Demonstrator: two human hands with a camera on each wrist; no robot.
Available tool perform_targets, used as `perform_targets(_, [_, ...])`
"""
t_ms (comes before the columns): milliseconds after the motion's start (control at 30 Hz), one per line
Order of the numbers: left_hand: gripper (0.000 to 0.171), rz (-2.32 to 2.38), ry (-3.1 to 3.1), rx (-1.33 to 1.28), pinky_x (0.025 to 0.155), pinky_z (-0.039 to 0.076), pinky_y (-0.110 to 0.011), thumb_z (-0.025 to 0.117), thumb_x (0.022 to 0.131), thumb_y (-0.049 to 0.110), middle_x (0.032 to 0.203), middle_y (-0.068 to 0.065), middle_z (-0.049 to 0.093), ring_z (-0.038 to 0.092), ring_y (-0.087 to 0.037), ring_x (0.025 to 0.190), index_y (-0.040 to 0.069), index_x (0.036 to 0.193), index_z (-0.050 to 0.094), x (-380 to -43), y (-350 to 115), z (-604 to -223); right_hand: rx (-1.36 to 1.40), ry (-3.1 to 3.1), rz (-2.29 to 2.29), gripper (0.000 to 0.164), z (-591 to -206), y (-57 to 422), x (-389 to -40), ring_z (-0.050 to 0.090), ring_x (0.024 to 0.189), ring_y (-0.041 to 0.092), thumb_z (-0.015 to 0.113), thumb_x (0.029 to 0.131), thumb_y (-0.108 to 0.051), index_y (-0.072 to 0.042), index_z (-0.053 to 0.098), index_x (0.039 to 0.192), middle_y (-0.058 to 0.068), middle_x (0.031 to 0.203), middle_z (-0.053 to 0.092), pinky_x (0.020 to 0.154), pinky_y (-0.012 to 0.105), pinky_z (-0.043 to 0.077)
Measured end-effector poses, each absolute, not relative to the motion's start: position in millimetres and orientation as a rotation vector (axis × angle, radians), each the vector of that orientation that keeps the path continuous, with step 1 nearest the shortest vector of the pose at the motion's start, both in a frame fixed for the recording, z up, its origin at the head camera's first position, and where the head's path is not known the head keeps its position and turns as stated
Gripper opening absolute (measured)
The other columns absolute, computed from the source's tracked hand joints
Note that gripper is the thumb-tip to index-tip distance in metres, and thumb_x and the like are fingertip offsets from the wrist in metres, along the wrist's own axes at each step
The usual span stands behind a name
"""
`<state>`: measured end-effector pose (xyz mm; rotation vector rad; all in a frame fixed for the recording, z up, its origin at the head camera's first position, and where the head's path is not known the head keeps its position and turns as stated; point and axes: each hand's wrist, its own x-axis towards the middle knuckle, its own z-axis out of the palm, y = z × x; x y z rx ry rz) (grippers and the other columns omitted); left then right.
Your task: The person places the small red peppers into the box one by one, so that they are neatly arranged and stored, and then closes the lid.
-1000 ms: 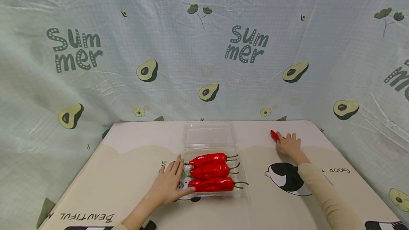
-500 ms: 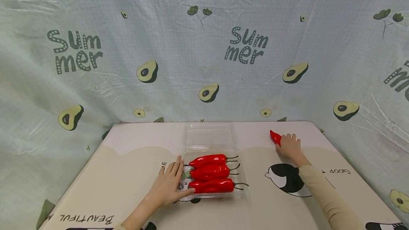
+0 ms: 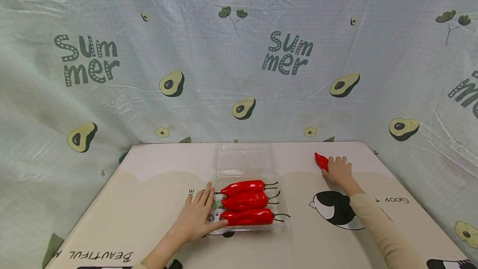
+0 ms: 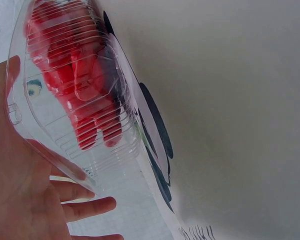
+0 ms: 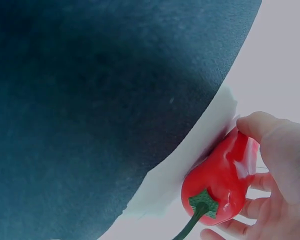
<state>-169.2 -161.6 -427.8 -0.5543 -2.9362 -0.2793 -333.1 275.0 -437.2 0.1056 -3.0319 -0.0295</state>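
Note:
My left hand lies spread against the left side of a clear plastic clamshell box, fingers straight and thumb along the near corner. The left wrist view has the hand right at the box's wall. Several glossy red peppers with green stems lie inside, stems pointing right. At the far right of the table, my right hand holds one more red pepper low over the tabletop. In the right wrist view, thumb and fingers grip this pepper from its two sides, its green stem exposed.
The box's lid is folded back flat toward the table's far edge. A pale table with printed lettering and cartoon faces carries everything. Behind it and along both sides hangs a curtain printed with avocados.
The right thumb has drawn back and down from over the pepper, so more of the pepper shows, and its tip has shifted slightly left. The left hand and box have stayed put.

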Motion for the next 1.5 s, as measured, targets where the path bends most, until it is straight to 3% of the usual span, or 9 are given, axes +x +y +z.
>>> perform_targets(567, [0.096,-0.265,-2.939,-0.551,0.095,0.029,-0.061,0.044,0.073,0.071,0.145,-0.016,0.027,0.036,-0.033,0.124,-0.001,0.136,0.032,-170,-162,-428,0.132,-3.012,0.022,0.063,-439,273,-328,0.041,0.096,0.047,0.064,0.076,-0.028,0.014,0.038,0.115,0.035,0.104,0.048,0.081,0.058,0.039])
perform_targets(1500, [0.097,-0.243,-2.925,-0.552,0.095,0.031,-0.059,0.045,0.073,0.071,0.145,-0.016,0.028,0.037,-0.033,0.124,-0.002,0.136,0.032,-171,-162,-430,0.294,-2.820,0.036,0.054,-433,250,-305,0.044,0.087,0.039,0.064,0.076,-0.033,0.008,0.043,0.104,0.025,0.092,0.052,0.069,0.050,0.042])
